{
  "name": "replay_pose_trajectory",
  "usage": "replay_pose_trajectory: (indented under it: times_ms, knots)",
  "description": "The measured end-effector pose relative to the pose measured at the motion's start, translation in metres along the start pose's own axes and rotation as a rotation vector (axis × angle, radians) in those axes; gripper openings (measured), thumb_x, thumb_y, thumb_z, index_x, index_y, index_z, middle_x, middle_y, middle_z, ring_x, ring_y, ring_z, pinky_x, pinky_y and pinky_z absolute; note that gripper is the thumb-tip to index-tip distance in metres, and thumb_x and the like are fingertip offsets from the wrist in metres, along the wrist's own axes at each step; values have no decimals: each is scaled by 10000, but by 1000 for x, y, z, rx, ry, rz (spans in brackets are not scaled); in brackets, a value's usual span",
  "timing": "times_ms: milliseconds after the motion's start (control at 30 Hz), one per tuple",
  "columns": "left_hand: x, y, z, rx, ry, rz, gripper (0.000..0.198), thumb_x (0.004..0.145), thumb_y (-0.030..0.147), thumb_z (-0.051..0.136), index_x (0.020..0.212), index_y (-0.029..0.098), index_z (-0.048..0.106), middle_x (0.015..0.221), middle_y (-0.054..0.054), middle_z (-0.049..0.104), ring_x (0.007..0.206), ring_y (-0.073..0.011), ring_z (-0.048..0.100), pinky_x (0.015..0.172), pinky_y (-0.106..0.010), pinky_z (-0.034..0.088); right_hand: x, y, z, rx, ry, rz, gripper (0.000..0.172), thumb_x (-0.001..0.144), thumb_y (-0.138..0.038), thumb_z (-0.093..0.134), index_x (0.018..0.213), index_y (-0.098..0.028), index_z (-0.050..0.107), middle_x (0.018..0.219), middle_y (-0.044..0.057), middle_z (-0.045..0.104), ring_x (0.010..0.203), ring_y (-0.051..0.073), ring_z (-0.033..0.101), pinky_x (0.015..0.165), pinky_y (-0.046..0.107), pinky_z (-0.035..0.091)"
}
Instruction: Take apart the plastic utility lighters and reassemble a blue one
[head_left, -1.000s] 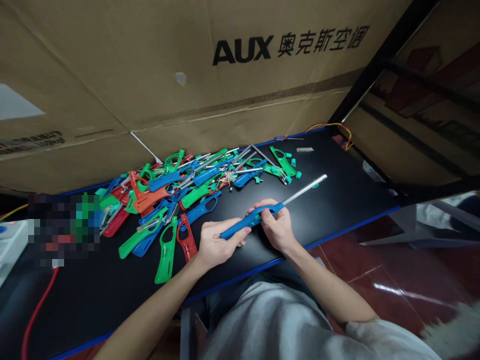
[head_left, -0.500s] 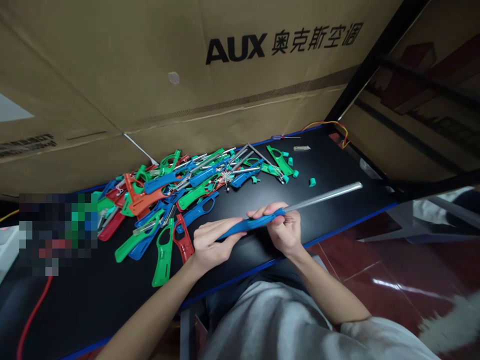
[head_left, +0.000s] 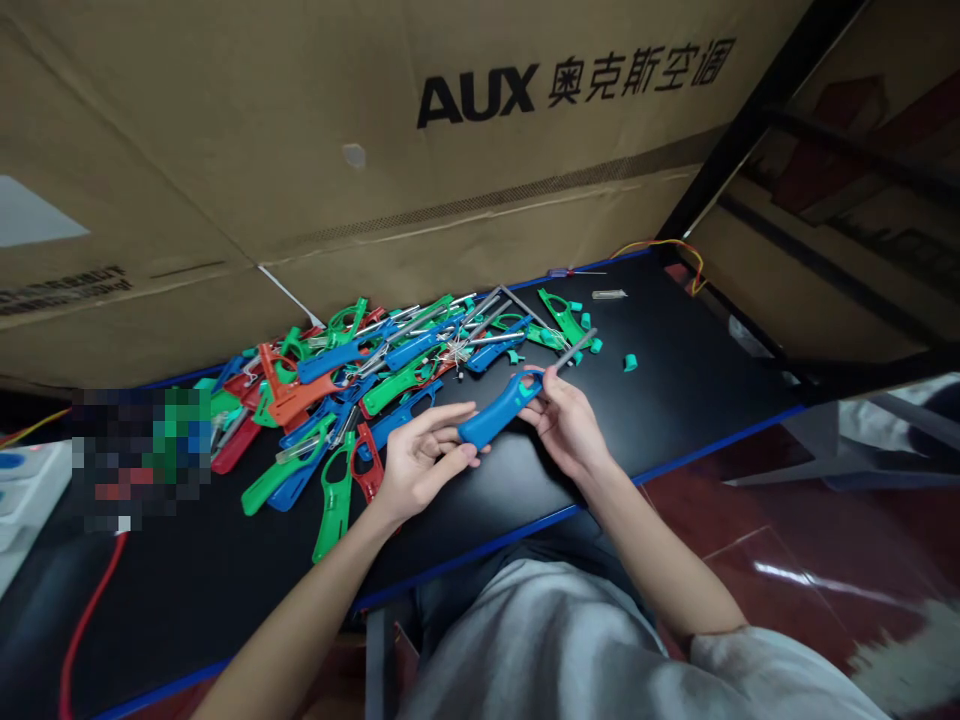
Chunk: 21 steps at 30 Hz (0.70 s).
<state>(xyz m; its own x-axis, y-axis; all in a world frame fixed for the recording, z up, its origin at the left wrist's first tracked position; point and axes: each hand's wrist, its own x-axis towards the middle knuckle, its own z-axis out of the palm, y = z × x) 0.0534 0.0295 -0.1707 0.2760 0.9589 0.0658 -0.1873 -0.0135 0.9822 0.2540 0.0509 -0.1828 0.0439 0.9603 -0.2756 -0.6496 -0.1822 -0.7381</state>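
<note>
A blue long-necked lighter (head_left: 495,412) with a green trigger and a grey metal tube is held above the table, its tube pointing up and to the right. My left hand (head_left: 421,462) grips the end of its handle between thumb and fingers. My right hand (head_left: 568,425) holds it at the trigger end, the thumb by the base of the tube. Behind and to the left lies a pile of lighter shells, among them an orange shell (head_left: 300,402), a green shell (head_left: 334,505) and a blue shell (head_left: 405,415), with metal tubes and thin white wires among them.
Small green triggers lie right of the pile, one trigger (head_left: 630,363) apart from the others. A screwdriver (head_left: 561,273) rests by the back edge of the black table (head_left: 675,370). A large cardboard box (head_left: 480,190) stands behind. At left are a red cable (head_left: 88,610) and a blurred-out patch.
The lighter has turned from edge-on to broadside, showing its handle and green trigger. Its tube now tilts further up and away. My left fingers have loosened around the handle end.
</note>
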Motion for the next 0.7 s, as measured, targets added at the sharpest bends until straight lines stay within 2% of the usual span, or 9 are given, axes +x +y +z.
replay_pose_trajectory:
  times_ms: [67, 133, 233, 367, 467, 567, 633, 700]
  knots:
    - [0, 0, -2, -5, -26, -26, 444, 779, 301, 863, 1171, 134, 737, 889, -99, 777, 720, -179, 763, 651, -231, 647, 5, -1, -3, 32, 25, 70, 426, 781, -515, 859, 922, -138, 718, 859, 35, 739, 738, 130, 728, 700, 212, 640]
    - [0, 0, -2, 10, -9, -39, 436, 754, 307, 887, 1128, 126, 756, 810, -76, 762, 671, -151, 742, 645, -208, 634, 7, 0, -5, 44, 24, 107, 398, 811, -495, 842, 894, -131, 705, 851, 42, 739, 716, 128, 725, 687, 213, 641]
    - [1, 1, -1, 3, -8, -70, 468, 771, 343, 872, 1162, 121, 739, 840, -87, 764, 711, -179, 754, 641, -236, 646, 6, 0, -6, 45, 17, 108, 385, 831, -495, 823, 915, -140, 699, 863, 47, 748, 712, 135, 727, 676, 223, 643]
    - [1, -1, -1, 81, -5, -71, 505, 870, 388, 765, 1290, 127, 669, 887, -91, 751, 791, -198, 765, 687, -278, 672, 5, -1, -5, 17, 42, 25, 404, 818, -518, 825, 1000, -178, 705, 914, 32, 758, 755, 142, 739, 703, 246, 654]
    - [2, -7, -1, 386, 49, 126, 451, 864, 376, 770, 1254, 161, 701, 1036, -98, 733, 876, -180, 743, 721, -262, 664, 2, 0, -4, -27, 35, -19, 457, 791, -535, 840, 1059, -190, 708, 942, 28, 757, 755, 138, 737, 716, 258, 659]
    - [3, -13, -1, 762, 142, 389, 373, 841, 320, 806, 1184, 189, 740, 1114, -88, 715, 991, -180, 712, 878, -285, 635, -1, 4, -4, -65, -21, -30, 498, 782, -541, 842, 1113, -192, 712, 977, 39, 754, 786, 145, 737, 731, 273, 661]
    - [4, -15, -1, 908, 177, 461, 338, 886, 290, 759, 1210, 197, 725, 1077, -78, 718, 983, -170, 710, 931, -291, 609, -3, 8, -5, -94, -90, -52, 496, 778, -493, 858, 1151, -198, 714, 1042, 45, 749, 863, 156, 740, 781, 285, 660]
    - [4, -15, -2, 980, 182, 471, 323, 920, 271, 712, 1234, 196, 707, 1057, -76, 720, 961, -166, 716, 906, -275, 605, -6, 11, -6, -130, -143, -82, 510, 763, -432, 880, 1188, -204, 714, 1104, 47, 740, 929, 165, 735, 842, 296, 652]
